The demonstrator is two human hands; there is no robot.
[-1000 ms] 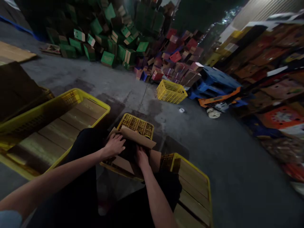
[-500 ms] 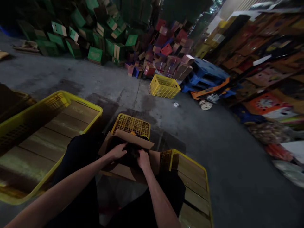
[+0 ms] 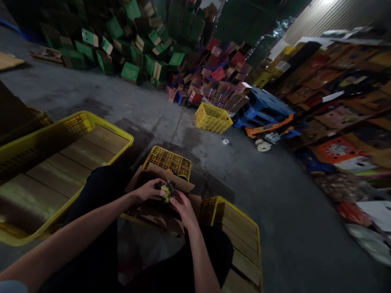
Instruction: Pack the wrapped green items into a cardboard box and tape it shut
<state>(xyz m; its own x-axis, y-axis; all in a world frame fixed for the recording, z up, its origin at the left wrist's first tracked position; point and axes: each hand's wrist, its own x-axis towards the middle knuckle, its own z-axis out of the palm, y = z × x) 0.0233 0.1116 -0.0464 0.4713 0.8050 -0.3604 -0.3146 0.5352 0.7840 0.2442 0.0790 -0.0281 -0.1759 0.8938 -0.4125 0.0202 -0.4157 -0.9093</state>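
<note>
Between my two hands is a small yellow-green item with dark, shiny wrapping (image 3: 166, 191); its exact kind is too blurred to name. My left hand (image 3: 152, 190) grips its left side with fingers bent round it. On the other side, my right hand (image 3: 183, 206) holds it with thumb and fingers. Both hands are above an open cardboard box (image 3: 152, 217) whose flaps stand up between my knees. The inside of the box is dark and mostly covered by my hands. Just behind it is an upturned-looking yellow crate (image 3: 169, 158) with a small orange thing at its near edge.
A large yellow crate (image 3: 130, 142) of flat cartons stands left, another yellow crate (image 3: 258, 236) of cartons right. Farther off are a yellow basket (image 3: 214, 118), blue pallets (image 3: 265, 103), an orange pallet jack (image 3: 270, 126), and heaps of green boxes (image 3: 131, 72) and red boxes (image 3: 218, 74).
Both hands have risen from inside the box and come closer together. The yellow-green wrapped item now shows between them. The camera view has shifted slightly.
</note>
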